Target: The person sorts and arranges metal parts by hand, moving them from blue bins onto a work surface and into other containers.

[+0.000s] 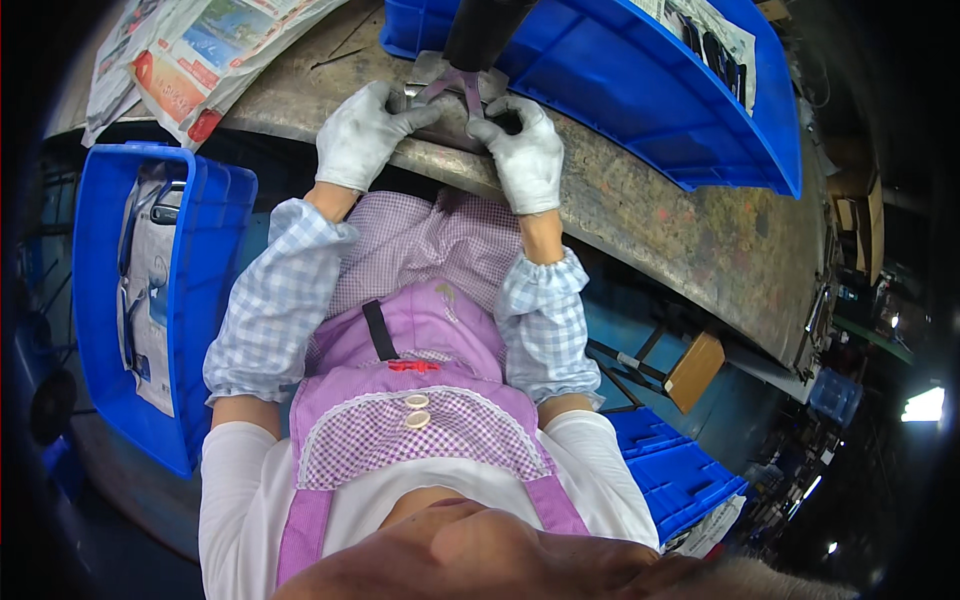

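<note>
At the upper centre of the frame, your left hand point(365, 138) and right hand point(527, 155) are curling beside the pinkish forked piece point(463, 84) below the dark post point(487, 35); whether they are gripping it, I cannot tell. You are probably positioning it; the next move is calling for steadiness.

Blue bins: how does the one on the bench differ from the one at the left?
The bench bin sits on the metal workbench, near the right hand; the left bin is off it, at the person's left. The bench bin is cut off by the picture's top; the left bin isn't. The bench bin shows clustered dark pieces; the left bin, fewer, spaced ones. Both are blue and contain paper.
</note>
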### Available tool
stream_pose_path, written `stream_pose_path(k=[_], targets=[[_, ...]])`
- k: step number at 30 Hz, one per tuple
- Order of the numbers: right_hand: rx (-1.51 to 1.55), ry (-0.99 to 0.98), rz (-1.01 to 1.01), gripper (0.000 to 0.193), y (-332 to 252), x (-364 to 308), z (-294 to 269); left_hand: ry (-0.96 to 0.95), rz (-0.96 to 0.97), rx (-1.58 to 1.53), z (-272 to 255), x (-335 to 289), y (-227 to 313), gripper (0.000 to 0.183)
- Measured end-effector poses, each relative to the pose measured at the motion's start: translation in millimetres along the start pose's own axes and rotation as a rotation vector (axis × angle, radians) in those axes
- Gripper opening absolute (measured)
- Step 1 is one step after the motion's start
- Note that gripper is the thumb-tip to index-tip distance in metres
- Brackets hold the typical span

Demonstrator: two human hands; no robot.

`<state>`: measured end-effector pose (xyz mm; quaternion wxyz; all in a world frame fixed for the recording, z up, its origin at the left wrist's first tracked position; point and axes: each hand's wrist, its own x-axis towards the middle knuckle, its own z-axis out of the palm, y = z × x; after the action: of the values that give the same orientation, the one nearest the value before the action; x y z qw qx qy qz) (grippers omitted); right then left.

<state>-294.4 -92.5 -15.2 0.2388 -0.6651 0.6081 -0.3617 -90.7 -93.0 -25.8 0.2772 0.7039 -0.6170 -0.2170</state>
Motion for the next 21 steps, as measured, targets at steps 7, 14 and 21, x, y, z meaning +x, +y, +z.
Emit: stream_pose_path(k=[7,14,21], targets=[[0.444,-0.068,0.075,0.037,-87.3,17.0,30.5,-0.042,0.158,-0.005,-24.0,-6.3,-44.1,0.057],[0.417,-0.365,-0.513,0.042,-129.8,-32.2,63.4,-0.307,-0.306,-0.738,-135.4,-101.6,-55.2,0.043],[0.244,-0.373,-0.124,0.032,-30.7,-23.7,46.0,0.394,-0.826,-0.154,-217.5,-114.0,-330.6,0.063]])
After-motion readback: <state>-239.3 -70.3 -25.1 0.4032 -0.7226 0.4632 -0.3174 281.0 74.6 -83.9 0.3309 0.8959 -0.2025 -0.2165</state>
